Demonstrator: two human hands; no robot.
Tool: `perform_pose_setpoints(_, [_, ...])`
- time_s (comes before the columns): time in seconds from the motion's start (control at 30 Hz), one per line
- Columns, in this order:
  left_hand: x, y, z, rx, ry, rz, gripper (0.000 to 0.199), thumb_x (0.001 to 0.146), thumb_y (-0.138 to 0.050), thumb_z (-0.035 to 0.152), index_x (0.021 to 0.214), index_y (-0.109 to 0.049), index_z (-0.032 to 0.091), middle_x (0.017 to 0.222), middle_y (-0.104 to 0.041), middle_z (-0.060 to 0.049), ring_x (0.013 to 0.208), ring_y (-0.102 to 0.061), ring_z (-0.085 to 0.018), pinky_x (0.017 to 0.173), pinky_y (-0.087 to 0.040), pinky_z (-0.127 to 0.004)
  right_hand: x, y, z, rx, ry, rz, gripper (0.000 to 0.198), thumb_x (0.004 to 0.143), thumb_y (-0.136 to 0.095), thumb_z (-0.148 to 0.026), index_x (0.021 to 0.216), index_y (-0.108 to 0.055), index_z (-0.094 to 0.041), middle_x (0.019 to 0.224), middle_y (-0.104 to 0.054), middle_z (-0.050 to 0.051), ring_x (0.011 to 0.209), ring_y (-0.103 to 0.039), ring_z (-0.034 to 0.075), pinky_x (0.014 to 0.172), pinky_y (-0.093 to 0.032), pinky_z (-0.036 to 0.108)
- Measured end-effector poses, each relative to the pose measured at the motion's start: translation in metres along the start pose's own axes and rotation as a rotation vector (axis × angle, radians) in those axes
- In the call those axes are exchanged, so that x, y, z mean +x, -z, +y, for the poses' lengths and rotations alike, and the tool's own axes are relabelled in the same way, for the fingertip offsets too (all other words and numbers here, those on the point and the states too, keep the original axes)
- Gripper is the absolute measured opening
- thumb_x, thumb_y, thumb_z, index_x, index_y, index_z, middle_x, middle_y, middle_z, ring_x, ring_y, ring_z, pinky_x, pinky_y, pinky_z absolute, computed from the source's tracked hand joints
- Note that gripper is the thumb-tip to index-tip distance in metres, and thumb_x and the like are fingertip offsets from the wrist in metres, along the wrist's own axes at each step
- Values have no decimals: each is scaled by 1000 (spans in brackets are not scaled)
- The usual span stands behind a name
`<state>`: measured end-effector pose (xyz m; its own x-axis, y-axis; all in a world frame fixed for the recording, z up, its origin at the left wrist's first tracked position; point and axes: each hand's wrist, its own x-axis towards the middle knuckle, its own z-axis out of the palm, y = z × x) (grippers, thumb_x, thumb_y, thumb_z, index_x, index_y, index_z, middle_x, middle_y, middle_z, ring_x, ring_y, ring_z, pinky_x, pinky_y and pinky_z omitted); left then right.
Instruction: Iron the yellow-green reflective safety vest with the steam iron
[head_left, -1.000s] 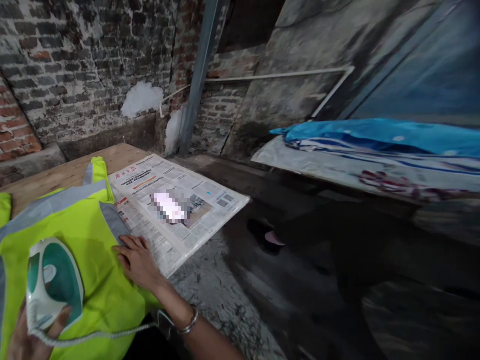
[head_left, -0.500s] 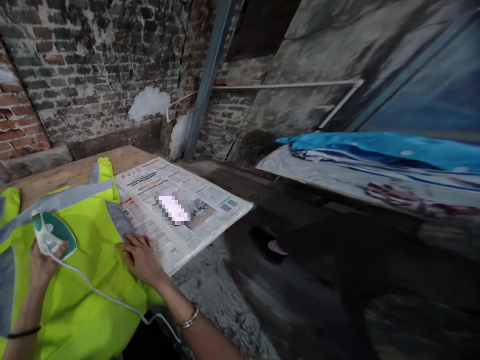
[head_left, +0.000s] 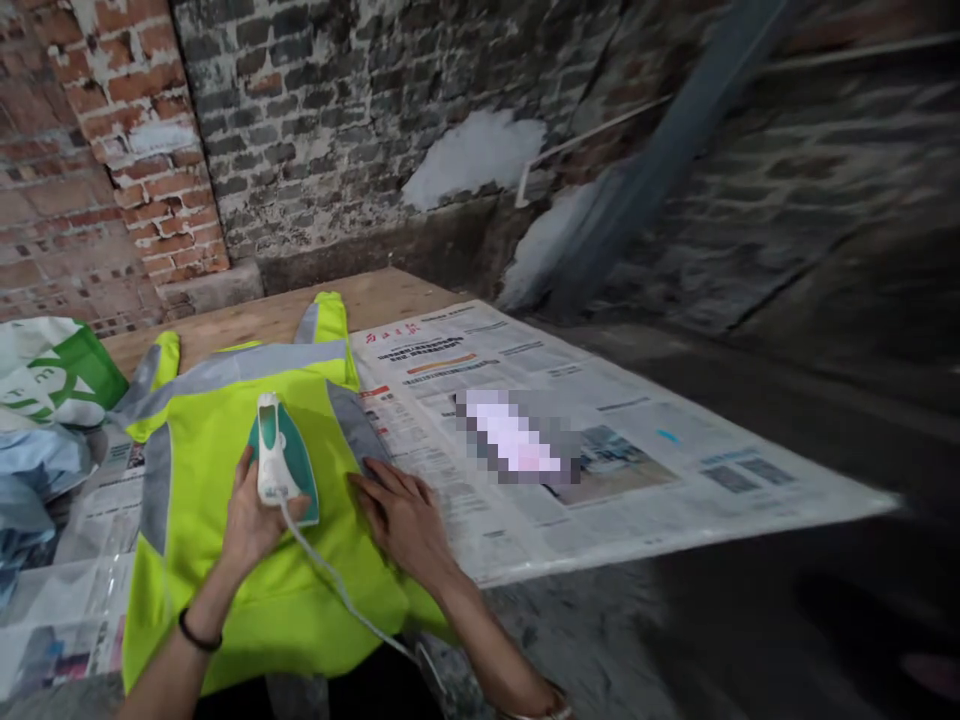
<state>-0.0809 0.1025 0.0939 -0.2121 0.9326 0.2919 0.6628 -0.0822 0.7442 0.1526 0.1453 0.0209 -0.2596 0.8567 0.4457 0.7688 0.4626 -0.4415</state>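
Head view gives me a pressing job that I judge to be partway through. A fluorescent yellow hi-vis top [head_left: 199, 450] is spread out on the tabletop, and the steam iron [head_left: 279, 460] sits over its chest, apparently flat against the cloth. Soft creases show toward the hem, so I take that lower part as left to do; how much is finished, I cannot tell.

I see the left hand [head_left: 253, 520] with its fingers and thumb clamped around the iron's handle. The right hand [head_left: 409, 520] lies on the top's side edge, fingers extended and slightly apart, gripping nothing that I can make out.

The top's fabric looks smooth and thin, crossed by matt grey reflective bands [head_left: 240, 373]. Glossy white plastic and translucent teal make up the tapering iron; its pale, braided-looking cord [head_left: 341, 590] trails over the hem. Flat newspaper [head_left: 487, 545], seemingly under clear film, lies beside the top on the right hand's side, bearing a pixelated object [head_left: 517, 445] I cannot identify. Beyond the top is bare, grainy wood [head_left: 420, 290]; on its other side, a shiny green-and-white bag [head_left: 97, 375] touches crumpled pale-blue material [head_left: 45, 465].
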Motion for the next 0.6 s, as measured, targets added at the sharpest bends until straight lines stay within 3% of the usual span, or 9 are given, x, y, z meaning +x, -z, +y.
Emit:
perform_pose_setpoints(0.17, [71, -26, 5, -36, 44, 12, 48, 63, -91, 34, 104, -67, 25, 124, -71, -11, 155, -41, -37, 118, -47, -56, 1, 0, 0, 0, -22, -35, 40, 102, -49, -24, 129, -77, -31, 146, -67, 9, 135, -58, 29, 112, -40, 51])
perform_pose_setpoints(0.27, [78, -32, 8, -42, 38, 23, 46, 64, -91, 33, 103, -67, 26, 121, -72, -10, 155, -40, -36, 121, -44, -56, 1, -1, 0, -4, -33, -37, 40, 102, -49, -24, 129, -77, -30, 146, -67, 9, 134, -58, 28, 111, -40, 50])
perform_pose_setpoints(0.37, [53, -19, 9, -37, 45, 22, 45, 63, -90, 35, 101, -68, 26, 123, -73, -10, 154, -41, -37, 118, -47, -54, 0, 0, 0, 2, -21, -26, 40, 102, -48, -24, 129, -77, -30, 146, -67, 9, 134, -58, 28, 111, -40, 50])
perform_pose_setpoints(0.47, [7, 8, 8, -15, 36, -8, 43, 64, -87, 40, 101, -71, 24, 125, -73, -10, 149, -49, -36, 114, -52, -49, -1, 0, 0, 7, -7, -26, 41, 102, -47, -24, 129, -78, -30, 146, -68, 9, 134, -59, 28, 111, -40, 49])
perform_pose_setpoints(0.6, [-51, 44, -1, 29, 4, -2, 55, 72, -82, 51, 120, -73, 24, 138, -68, -11, 141, -57, -35, 113, -52, -48, -2, -1, 0, 13, -2, -2, 41, 101, -47, -24, 127, -78, -30, 144, -69, 9, 133, -59, 28, 112, -40, 50])
